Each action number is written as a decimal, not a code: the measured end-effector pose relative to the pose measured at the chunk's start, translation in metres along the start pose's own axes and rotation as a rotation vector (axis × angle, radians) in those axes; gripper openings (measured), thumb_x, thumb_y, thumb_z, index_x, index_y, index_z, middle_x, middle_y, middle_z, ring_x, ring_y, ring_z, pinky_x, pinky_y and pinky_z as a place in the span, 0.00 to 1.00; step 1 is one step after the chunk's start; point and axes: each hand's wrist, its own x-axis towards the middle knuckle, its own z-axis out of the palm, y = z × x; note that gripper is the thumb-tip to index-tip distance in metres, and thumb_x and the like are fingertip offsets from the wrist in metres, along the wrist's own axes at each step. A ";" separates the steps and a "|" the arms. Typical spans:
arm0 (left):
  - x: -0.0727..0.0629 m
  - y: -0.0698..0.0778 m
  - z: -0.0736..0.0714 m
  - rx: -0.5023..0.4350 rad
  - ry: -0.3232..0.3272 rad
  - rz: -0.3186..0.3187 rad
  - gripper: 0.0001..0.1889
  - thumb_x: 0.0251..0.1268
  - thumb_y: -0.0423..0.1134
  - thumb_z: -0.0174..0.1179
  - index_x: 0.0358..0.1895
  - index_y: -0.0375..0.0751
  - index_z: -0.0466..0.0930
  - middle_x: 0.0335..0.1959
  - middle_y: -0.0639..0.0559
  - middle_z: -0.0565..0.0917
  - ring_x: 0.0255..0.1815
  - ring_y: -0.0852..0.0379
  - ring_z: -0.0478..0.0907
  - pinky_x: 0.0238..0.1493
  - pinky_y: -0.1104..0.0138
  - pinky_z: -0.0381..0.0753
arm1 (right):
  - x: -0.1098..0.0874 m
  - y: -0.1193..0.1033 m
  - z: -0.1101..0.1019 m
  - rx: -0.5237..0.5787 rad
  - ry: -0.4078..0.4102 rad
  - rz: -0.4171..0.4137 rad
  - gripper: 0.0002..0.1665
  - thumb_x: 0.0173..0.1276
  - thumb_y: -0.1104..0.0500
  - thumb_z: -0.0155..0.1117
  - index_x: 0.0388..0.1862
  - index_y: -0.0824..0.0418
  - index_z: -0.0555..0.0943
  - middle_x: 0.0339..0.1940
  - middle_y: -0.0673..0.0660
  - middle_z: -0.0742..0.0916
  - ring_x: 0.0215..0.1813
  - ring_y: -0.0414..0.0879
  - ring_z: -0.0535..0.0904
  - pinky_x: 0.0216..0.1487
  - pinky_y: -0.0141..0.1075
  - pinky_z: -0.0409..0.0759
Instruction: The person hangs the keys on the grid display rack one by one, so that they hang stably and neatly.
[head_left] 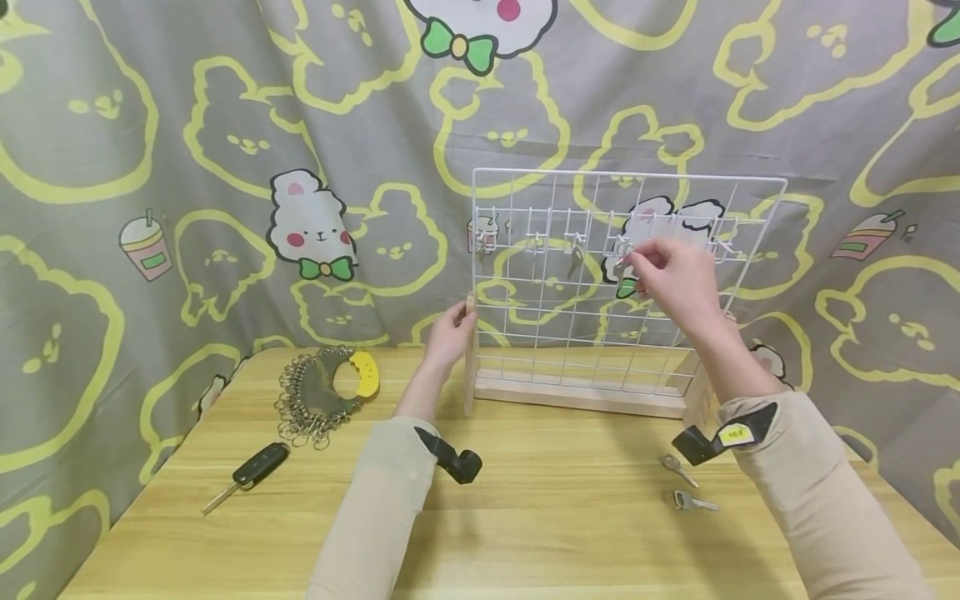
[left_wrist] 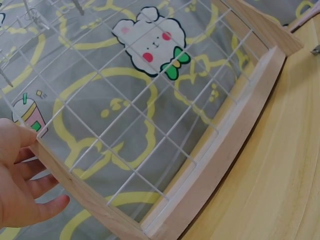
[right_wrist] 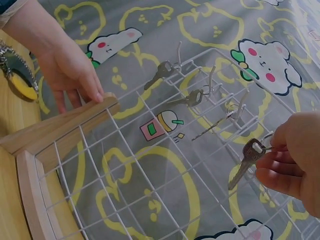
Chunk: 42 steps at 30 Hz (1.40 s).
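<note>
A white wire grid rack (head_left: 630,174) with a wooden base (head_left: 577,397) stands at the back of the table. My left hand (head_left: 450,335) grips the top end of its left wooden post (left_wrist: 85,192) between thumb and fingers. At a hook on the upper right of the grid, my right hand (head_left: 678,279) pinches a metal key (right_wrist: 248,156) near its head; the blade points down. Whether the key's hole is over the hook, I cannot tell. Three other keys hang on hooks: one key (right_wrist: 162,71), a second key (right_wrist: 190,98) and a third key (right_wrist: 215,126).
On the table's right lie a loose key (head_left: 678,469) and another loose key (head_left: 693,502). A black flip car key (head_left: 261,465) is at the left. Behind it lies a bunch of metal rings (head_left: 294,392) with a yellow piece (head_left: 367,374). A patterned curtain (head_left: 225,150) hangs behind.
</note>
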 end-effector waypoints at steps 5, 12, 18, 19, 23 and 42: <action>0.000 -0.001 0.000 -0.005 0.003 -0.002 0.25 0.72 0.40 0.47 0.69 0.36 0.58 0.67 0.42 0.65 0.67 0.46 0.60 0.66 0.58 0.62 | -0.007 0.008 0.000 -0.012 -0.046 0.034 0.14 0.68 0.57 0.55 0.36 0.67 0.81 0.22 0.60 0.84 0.18 0.40 0.78 0.18 0.23 0.74; 0.000 -0.003 0.000 -0.007 0.008 0.009 0.25 0.72 0.40 0.47 0.68 0.36 0.60 0.66 0.41 0.66 0.66 0.46 0.61 0.66 0.59 0.63 | -0.026 0.027 -0.001 -0.023 -0.110 0.070 0.17 0.69 0.54 0.55 0.41 0.67 0.81 0.25 0.59 0.85 0.20 0.38 0.79 0.22 0.24 0.76; 0.000 -0.003 0.000 -0.010 0.004 -0.007 0.25 0.72 0.40 0.46 0.69 0.35 0.58 0.67 0.41 0.64 0.67 0.46 0.60 0.66 0.59 0.62 | -0.049 0.054 0.001 0.058 -0.187 0.099 0.15 0.69 0.58 0.56 0.44 0.70 0.79 0.28 0.61 0.85 0.23 0.41 0.79 0.24 0.30 0.81; 0.001 -0.003 0.000 -0.008 0.003 -0.009 0.25 0.72 0.40 0.46 0.69 0.35 0.58 0.67 0.41 0.64 0.67 0.46 0.60 0.66 0.59 0.62 | -0.053 0.060 0.001 0.077 -0.205 0.097 0.15 0.69 0.59 0.56 0.44 0.71 0.78 0.28 0.62 0.84 0.24 0.42 0.79 0.24 0.31 0.81; 0.001 -0.002 0.001 -0.005 0.004 -0.016 0.26 0.72 0.41 0.47 0.69 0.36 0.58 0.67 0.42 0.64 0.67 0.47 0.60 0.67 0.59 0.62 | -0.074 0.081 0.000 0.139 -0.270 0.102 0.14 0.67 0.61 0.58 0.44 0.72 0.77 0.30 0.64 0.84 0.25 0.40 0.79 0.24 0.32 0.81; 0.001 -0.002 0.002 -0.012 0.014 0.000 0.25 0.71 0.39 0.48 0.68 0.35 0.60 0.66 0.41 0.66 0.66 0.46 0.63 0.65 0.58 0.64 | -0.151 0.150 0.011 0.226 -0.590 0.236 0.18 0.62 0.64 0.62 0.48 0.75 0.74 0.34 0.58 0.81 0.33 0.40 0.77 0.30 0.32 0.79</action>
